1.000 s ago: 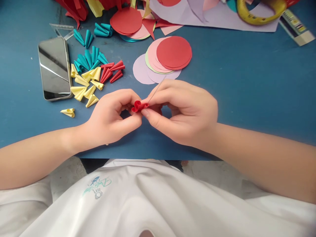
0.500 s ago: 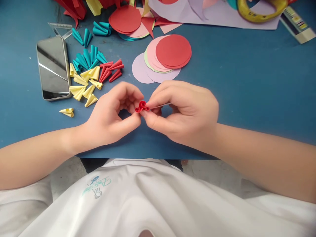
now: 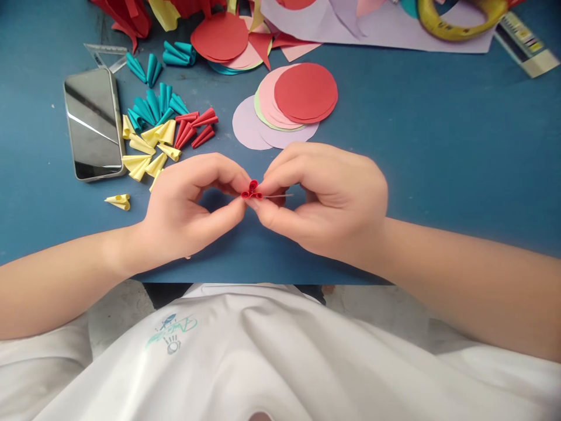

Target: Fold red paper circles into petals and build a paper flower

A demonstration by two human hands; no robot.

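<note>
A small red rolled paper piece [image 3: 252, 190] with three curled ends is pinched between both hands above the table's near edge. My left hand [image 3: 193, 202] closes on its left side with thumb and fingertips. From the other side my right hand [image 3: 326, 196] grips it the same way. A thin pale stick or wire [image 3: 279, 195] juts out to the right beside my right fingers; its other end is hidden. Left of the hands lie yellow paper cones [image 3: 138, 165], red paper cones [image 3: 204, 117] and teal paper cones [image 3: 153, 104].
A phone [image 3: 94, 126] lies on the left by a clear set square [image 3: 105, 54]. Beyond the hands are stacked paper circles [image 3: 307, 93]. Paper scraps [image 3: 131, 20], a lilac sheet [image 3: 394, 41], yellow-handled scissors [image 3: 460, 29] and a flat packet [image 3: 526, 44] line the back.
The red paper's loose curls have drawn into three tighter, rounder rolls. My left hand has shifted slightly left and covers part of a yellow cone. The thin stick's angle has changed.
</note>
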